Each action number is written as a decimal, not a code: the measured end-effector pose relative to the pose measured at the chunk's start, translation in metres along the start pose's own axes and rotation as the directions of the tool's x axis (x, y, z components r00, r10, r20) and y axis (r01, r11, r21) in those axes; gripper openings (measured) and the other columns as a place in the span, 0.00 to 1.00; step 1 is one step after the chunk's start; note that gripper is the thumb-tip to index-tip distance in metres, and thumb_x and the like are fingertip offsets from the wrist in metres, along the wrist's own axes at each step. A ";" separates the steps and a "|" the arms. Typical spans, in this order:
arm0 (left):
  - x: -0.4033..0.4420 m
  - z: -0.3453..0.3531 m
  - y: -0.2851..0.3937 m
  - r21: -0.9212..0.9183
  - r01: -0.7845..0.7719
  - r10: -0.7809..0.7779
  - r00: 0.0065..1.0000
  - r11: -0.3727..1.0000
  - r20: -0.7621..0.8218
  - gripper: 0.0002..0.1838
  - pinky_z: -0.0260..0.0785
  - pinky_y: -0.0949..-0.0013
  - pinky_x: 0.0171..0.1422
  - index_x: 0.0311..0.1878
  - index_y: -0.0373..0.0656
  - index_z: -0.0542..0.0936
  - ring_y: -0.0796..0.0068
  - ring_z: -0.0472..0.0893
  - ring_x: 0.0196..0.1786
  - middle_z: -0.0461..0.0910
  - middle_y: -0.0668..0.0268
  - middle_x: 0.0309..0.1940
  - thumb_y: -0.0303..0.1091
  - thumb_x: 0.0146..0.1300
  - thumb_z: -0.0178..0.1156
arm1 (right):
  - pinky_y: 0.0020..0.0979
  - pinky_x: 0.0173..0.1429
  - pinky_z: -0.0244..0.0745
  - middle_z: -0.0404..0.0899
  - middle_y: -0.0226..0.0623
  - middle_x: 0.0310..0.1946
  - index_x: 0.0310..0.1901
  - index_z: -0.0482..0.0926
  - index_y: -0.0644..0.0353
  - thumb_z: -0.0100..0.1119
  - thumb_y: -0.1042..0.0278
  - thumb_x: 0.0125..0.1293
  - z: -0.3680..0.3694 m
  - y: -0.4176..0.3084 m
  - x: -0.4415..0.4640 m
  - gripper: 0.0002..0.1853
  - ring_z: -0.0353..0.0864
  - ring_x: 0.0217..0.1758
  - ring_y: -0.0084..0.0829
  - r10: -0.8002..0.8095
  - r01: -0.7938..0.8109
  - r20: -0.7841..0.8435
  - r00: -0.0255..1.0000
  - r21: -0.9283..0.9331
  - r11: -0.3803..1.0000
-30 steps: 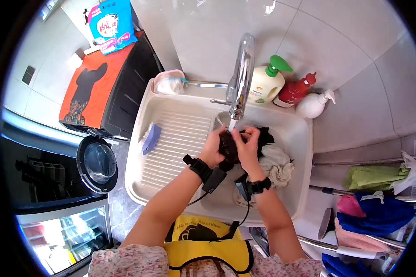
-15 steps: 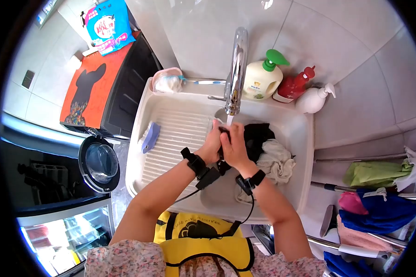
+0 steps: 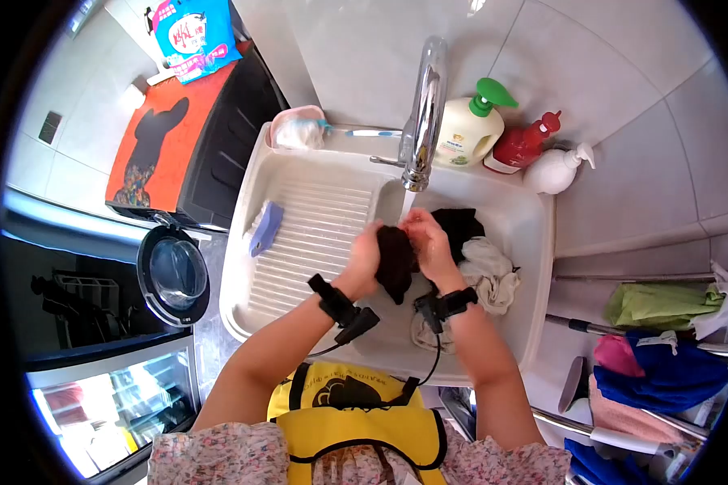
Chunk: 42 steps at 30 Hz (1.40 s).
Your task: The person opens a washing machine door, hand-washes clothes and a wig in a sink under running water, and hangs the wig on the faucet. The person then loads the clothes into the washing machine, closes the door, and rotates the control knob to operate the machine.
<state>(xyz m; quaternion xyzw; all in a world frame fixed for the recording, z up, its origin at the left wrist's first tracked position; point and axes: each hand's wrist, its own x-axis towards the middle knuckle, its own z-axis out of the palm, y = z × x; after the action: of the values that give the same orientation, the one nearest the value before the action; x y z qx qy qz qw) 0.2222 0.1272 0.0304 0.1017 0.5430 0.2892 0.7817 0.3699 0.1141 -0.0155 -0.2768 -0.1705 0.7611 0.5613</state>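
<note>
Under the tap [image 3: 422, 121] my two hands hold a small dark cloth [image 3: 394, 263], sock-like in shape, hanging in a bunch between them. My left hand [image 3: 364, 260] is closed on its left side. On the right, my right hand [image 3: 430, 245] grips its upper edge with bent fingers, close to the running water. Just right of that hand a black cloth [image 3: 459, 228] lies in the basin of the white sink [image 3: 534, 323]. Beside it are crumpled white cloths [image 3: 490, 273], one part showing below my right wrist.
A purple-blue brush or soap bar [image 3: 266, 229] lies on the ribbed washboard [image 3: 311, 234]. Along the back rim stand a pink dish [image 3: 296, 129], a toothbrush [image 3: 372, 132], a green-topped bottle [image 3: 467, 129], a red bottle [image 3: 526, 144] and a white pump bottle [image 3: 555, 171]. Laundry hangs at right.
The dark cloth, earlier mostly hidden in my clasped hands, now hangs spread between them. My hands have moved apart and slightly down from the tap. The view has shifted a little.
</note>
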 end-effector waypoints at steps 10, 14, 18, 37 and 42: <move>-0.042 -0.003 0.054 -0.337 0.010 0.088 0.958 0.942 0.274 0.21 0.73 0.60 0.51 0.45 0.43 0.77 0.66 0.80 0.44 0.81 0.63 0.41 0.49 0.69 0.42 | 0.26 0.49 0.69 0.76 0.31 0.39 0.44 0.73 0.59 0.53 0.73 0.64 -0.024 0.035 0.001 0.08 0.72 0.44 0.22 -0.274 0.026 -0.327 0.904 -0.599 0.800; -0.001 -0.058 0.020 0.007 -0.083 0.082 0.994 0.997 0.072 0.23 0.69 0.62 0.54 0.45 0.42 0.75 0.69 0.77 0.45 0.78 0.64 0.39 0.53 0.67 0.46 | 0.26 0.53 0.68 0.73 0.29 0.44 0.51 0.68 0.58 0.52 0.77 0.65 -0.003 -0.003 0.000 0.13 0.73 0.47 0.24 -0.339 0.272 -0.376 0.862 -0.221 0.936; 0.004 -0.103 -0.061 0.463 -0.395 0.209 0.891 0.794 0.402 0.17 0.71 0.66 0.50 0.56 0.42 0.71 0.69 0.78 0.46 0.79 0.67 0.41 0.37 0.67 0.52 | 0.30 0.60 0.65 0.68 0.38 0.52 0.54 0.66 0.58 0.54 0.84 0.57 -0.007 -0.014 0.014 0.23 0.69 0.56 0.33 -0.548 0.349 -0.094 0.831 -0.678 0.646; -0.030 -0.107 -0.090 0.365 0.332 -0.376 0.925 0.870 0.057 0.21 0.74 0.56 0.54 0.55 0.37 0.67 0.56 0.77 0.51 0.72 0.54 0.50 0.38 0.64 0.56 | 0.44 0.59 0.66 0.70 0.61 0.51 0.56 0.62 0.72 0.61 0.55 0.57 -0.108 0.176 -0.047 0.33 0.70 0.55 0.56 0.059 -0.302 -0.319 0.946 -0.934 -0.193; -0.040 -0.137 -0.048 0.197 0.199 -0.229 0.963 0.960 0.145 0.18 0.73 0.58 0.54 0.54 0.38 0.68 0.58 0.77 0.51 0.73 0.54 0.49 0.38 0.66 0.51 | 0.49 0.62 0.60 0.66 0.50 0.55 0.58 0.64 0.66 0.62 0.62 0.54 -0.143 0.158 -0.044 0.32 0.64 0.61 0.50 -0.162 -0.497 -0.478 0.864 -0.754 -0.430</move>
<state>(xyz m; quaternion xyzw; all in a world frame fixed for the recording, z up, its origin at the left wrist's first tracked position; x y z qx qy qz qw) 0.1041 0.0444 -0.0140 0.1362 0.5078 0.1427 0.8386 0.3467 0.0153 -0.2083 -0.7824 -0.5565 0.2759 -0.0461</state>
